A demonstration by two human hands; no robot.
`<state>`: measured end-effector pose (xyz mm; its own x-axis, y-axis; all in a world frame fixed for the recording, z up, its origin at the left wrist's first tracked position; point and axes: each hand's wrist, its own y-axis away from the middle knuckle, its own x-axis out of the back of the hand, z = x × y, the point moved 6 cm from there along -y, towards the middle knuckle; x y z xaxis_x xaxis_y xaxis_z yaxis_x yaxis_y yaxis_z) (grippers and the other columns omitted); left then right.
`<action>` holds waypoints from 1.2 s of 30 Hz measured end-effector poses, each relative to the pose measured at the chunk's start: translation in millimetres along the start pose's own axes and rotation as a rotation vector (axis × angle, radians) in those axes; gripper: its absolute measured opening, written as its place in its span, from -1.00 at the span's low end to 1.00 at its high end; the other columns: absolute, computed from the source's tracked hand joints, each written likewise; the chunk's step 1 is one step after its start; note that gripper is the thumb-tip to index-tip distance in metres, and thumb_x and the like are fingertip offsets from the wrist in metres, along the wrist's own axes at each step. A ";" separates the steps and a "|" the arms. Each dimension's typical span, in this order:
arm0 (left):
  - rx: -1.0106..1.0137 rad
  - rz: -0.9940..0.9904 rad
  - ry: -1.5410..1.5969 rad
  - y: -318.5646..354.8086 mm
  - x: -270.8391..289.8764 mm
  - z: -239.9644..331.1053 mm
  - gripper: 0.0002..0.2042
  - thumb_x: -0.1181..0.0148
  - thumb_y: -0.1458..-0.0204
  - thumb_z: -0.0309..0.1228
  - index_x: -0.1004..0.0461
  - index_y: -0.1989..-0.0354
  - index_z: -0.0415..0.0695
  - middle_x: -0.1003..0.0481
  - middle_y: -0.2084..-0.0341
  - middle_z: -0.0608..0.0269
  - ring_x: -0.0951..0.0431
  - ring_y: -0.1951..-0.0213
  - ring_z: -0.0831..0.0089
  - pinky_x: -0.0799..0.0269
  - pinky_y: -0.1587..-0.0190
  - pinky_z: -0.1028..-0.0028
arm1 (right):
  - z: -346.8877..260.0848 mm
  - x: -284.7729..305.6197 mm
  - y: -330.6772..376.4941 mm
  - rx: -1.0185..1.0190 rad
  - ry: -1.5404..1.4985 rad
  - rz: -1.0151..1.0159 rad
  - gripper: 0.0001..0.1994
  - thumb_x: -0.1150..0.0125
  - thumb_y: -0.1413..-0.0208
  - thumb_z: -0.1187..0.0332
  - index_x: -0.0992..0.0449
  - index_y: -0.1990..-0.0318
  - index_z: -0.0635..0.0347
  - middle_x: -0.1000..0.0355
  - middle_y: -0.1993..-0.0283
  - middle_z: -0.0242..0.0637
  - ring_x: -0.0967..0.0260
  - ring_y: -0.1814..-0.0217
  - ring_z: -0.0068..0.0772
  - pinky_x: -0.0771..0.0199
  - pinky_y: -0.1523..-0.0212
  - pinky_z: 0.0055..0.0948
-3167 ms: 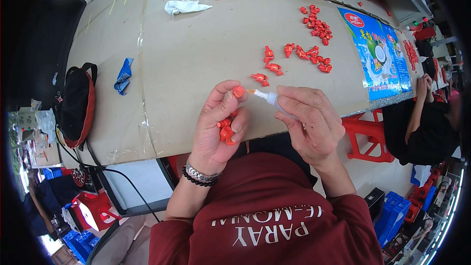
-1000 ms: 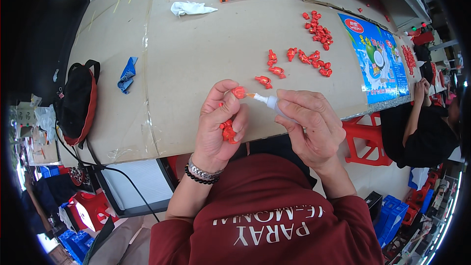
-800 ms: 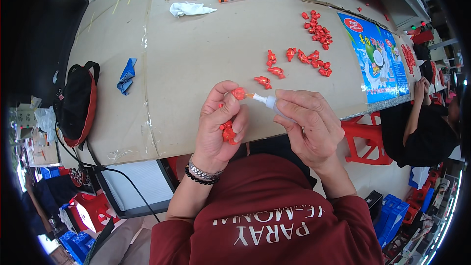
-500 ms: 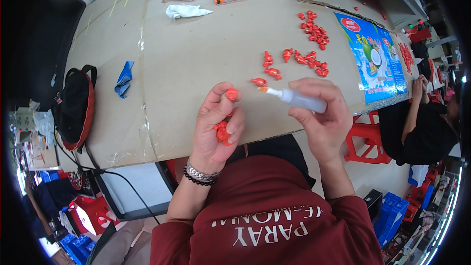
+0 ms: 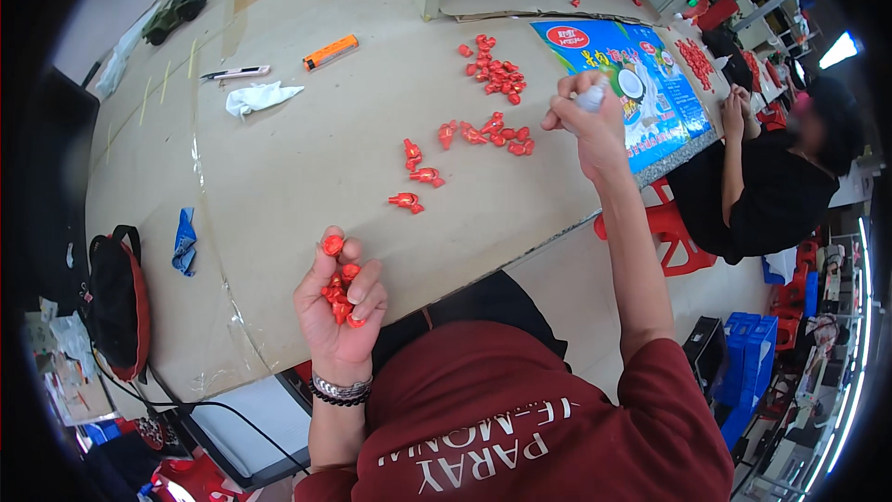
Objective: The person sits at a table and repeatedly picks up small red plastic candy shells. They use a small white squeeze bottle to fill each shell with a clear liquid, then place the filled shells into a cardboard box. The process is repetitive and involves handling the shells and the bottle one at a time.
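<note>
A: so the left hand (image 5: 340, 309) is cupped palm-up at the near table edge, fingers curled shut around a bunch of small red glossy plastic pieces (image 5: 340, 288), with one pinched up at the fingertips

B: yeah, we'd guess those are super light, hard and a bit slick, so we'd pinch each one at its narrow end, easy to drop otherwise

A: and the right hand (image 5: 587, 119) is stretched out far over the beige cardboard-covered table (image 5: 279, 177), fist closed on a small white squeeze bottle (image 5: 592, 98), near the loose red pieces (image 5: 497, 130) by the blue printed bag (image 5: 641, 84)

B: looks soft-walled, so we'd grip it lightly round the middle
</note>
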<state>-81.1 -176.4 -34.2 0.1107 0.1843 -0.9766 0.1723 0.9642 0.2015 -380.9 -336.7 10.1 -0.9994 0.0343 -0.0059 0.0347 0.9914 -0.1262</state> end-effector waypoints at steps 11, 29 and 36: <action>0.021 0.027 -0.075 0.7 -3.9 -6.9 -0.80 0.10 -0.28 -0.31 -0.36 0.13 -0.17 -0.43 0.34 0.20 -0.22 0.68 0.54 -0.14 0.75 0.62 | 0.8 -31.8 -23.2 0.366 0.989 -0.193 -0.80 -0.36 0.13 0.51 -0.55 0.28 0.22 -0.47 0.28 -0.24 -0.44 0.22 -0.26 -0.41 0.17 -0.34; 0.081 -0.058 -0.138 -2.4 -1.9 -23.1 -0.75 0.00 -0.23 -0.33 -0.39 0.00 -0.17 -0.52 0.28 0.29 -0.28 0.68 0.55 -0.15 0.74 0.62 | -8.6 -17.0 11.2 0.302 0.628 0.004 -0.92 -0.18 -0.10 0.47 -0.47 0.26 0.27 -0.49 0.31 -0.26 -0.41 0.38 -0.45 -0.40 0.35 -0.48; 0.080 -0.100 -0.159 -2.6 2.2 -26.2 -0.74 0.09 -0.28 -0.26 -0.34 0.02 -0.17 -0.49 0.29 0.24 -0.27 0.68 0.58 -0.18 0.75 0.62 | -35.8 -94.4 81.4 -0.033 -0.007 -0.222 -0.91 -0.13 -0.14 0.49 -0.44 0.22 0.28 -0.48 0.39 -0.33 -0.37 0.43 -0.67 -0.33 0.43 -0.67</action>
<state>-106.9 -173.5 -38.8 0.2413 0.0497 -0.9692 0.2669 0.9568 0.1155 -283.8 -254.7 35.9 -0.9825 -0.1860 0.0119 -0.1863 0.9781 -0.0924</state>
